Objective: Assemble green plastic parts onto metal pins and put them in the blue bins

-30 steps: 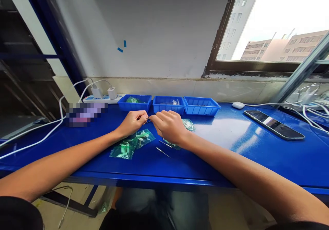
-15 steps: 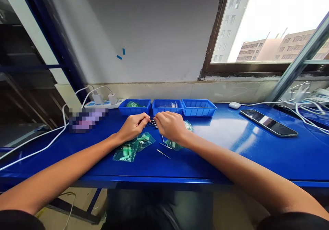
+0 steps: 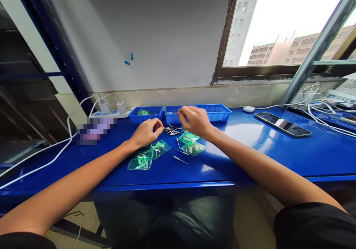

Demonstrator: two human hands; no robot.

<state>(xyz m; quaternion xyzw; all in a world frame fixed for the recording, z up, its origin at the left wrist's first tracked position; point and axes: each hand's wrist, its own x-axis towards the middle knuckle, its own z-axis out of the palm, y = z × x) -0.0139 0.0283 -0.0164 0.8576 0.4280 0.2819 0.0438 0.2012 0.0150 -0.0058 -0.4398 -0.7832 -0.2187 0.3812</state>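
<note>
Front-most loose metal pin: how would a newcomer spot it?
On the blue table, find the pair of green packets on the right. Near them, three loose pins lie apart from the pile of pins by the left hand. The front-most pin is the one nearest the table's front edge.

A dark-screened phone [image 3: 283,124] lies at the frame's right, a small white case [image 3: 249,109] near its left end. Left of centre, two white chargers [image 3: 121,107] stand in a power strip [image 3: 113,113]. A window [image 3: 271,19] fills the upper right.
</note>
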